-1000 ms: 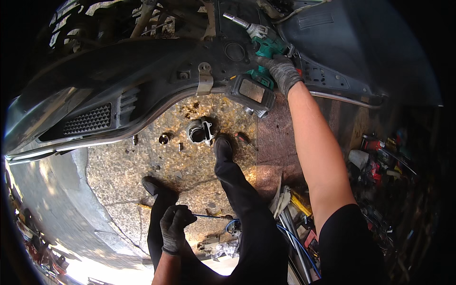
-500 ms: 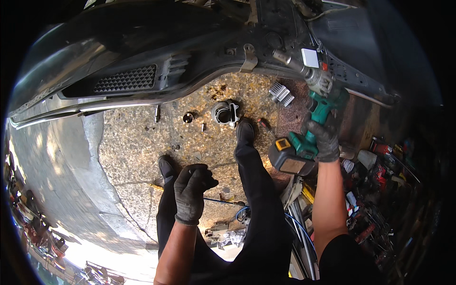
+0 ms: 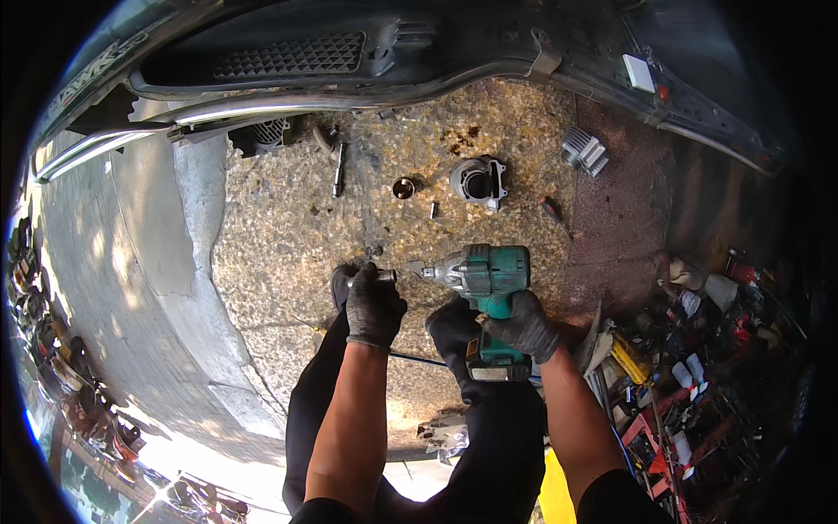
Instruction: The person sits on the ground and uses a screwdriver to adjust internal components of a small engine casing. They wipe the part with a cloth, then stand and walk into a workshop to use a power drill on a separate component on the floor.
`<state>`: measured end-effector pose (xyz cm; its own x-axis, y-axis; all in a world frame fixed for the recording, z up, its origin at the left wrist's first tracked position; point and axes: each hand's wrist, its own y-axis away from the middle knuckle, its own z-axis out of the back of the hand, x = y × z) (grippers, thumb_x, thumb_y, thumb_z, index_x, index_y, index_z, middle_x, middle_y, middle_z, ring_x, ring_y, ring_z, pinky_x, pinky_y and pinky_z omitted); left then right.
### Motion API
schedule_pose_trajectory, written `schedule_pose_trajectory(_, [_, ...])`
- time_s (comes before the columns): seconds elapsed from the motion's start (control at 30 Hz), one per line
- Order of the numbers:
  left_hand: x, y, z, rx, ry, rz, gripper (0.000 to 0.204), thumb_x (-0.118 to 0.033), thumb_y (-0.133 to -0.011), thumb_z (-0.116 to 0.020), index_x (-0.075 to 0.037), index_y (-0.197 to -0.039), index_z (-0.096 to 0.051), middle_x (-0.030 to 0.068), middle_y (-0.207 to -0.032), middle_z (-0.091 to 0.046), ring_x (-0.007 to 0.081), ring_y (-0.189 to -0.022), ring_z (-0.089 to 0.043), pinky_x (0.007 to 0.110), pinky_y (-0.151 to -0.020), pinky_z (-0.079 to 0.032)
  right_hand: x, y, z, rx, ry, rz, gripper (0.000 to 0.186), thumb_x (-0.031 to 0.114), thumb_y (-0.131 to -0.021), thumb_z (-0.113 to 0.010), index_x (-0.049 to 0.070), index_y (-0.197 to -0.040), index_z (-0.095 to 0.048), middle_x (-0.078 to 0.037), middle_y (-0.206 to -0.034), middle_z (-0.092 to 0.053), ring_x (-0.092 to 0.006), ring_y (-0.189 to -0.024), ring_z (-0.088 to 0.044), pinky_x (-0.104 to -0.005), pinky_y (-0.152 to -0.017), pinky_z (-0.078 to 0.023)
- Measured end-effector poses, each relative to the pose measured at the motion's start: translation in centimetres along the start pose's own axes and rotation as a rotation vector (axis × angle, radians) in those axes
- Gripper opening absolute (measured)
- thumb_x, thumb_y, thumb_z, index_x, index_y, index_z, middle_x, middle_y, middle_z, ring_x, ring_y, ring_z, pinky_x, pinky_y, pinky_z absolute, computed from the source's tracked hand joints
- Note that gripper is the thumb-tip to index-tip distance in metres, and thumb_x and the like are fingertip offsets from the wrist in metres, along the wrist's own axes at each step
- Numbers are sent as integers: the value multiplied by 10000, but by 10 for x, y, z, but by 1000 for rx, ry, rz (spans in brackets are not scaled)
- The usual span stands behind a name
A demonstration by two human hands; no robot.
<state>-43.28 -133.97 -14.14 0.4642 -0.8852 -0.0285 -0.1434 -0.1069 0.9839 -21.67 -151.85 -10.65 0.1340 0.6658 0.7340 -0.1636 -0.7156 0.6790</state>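
My right hand (image 3: pixel 524 327), in a dark glove, is wrapped round the grip of a green cordless impact wrench (image 3: pixel 497 272). Its metal nose points left, and the bare drive end shows at the tip. My left hand (image 3: pixel 375 310), also gloved, is closed on a metal socket (image 3: pixel 384 275) just left of that tip; a small gap lies between them. Beyond my hands, on the speckled floor, are an engine cylinder (image 3: pixel 478 182), a piston (image 3: pixel 402 188), a small metal pin (image 3: pixel 433 210) and a slim metal bar tool (image 3: pixel 339 170).
A dark vehicle body panel (image 3: pixel 436 65) spans the far side. A finned cylinder head (image 3: pixel 583 150) and a red-handled screwdriver (image 3: pixel 548 208) lie at the right. Jumbled tools and parts (image 3: pixel 690 375) fill the lower right. My shoes (image 3: pixel 454 319) stand below my hands.
My right hand has brought the impact wrench down and left, turning its nose leftward. The long socket on its nose is off, and my left hand, raised slightly, now holds a socket. The view has shifted.
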Motion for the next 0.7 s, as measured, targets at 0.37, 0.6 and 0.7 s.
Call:
schedule_pose_trajectory(0.37, [11,-182,53,-324,-1750,-585,574,-541,-813,-659,-73,-1145,-661,241,-1068,-704,409,-1036,-666,493,-895,-515,-69,-91,23,106,-87,-2,556,162,-774,-804,39,-1271,-588,-85,-1182,-658,-212,-1080,-626,-378,-968,-505])
schedule_pose_trajectory(0.6, [-105,-268,-39,-616,-1638,-1165,479,-458,-893,-600,-124,-1235,-582,282,-1237,-610,473,-1014,-644,549,-844,-520,-59,-132,33,67,455,292,576,202,-813,-790,52,-1323,-567,-119,-1255,-657,-252,-1152,-640,-375,-1013,-511])
schedule_pose_trajectory(0.7, [-134,-286,-50,-572,-1799,-1077,528,-552,-936,-497,-103,-1189,-611,282,-1075,-676,454,-1019,-654,552,-853,-514,-62,-140,37,116,169,272,577,215,-837,-769,52,-1345,-547,-106,-1281,-647,-230,-1150,-639,-373,-1013,-517])
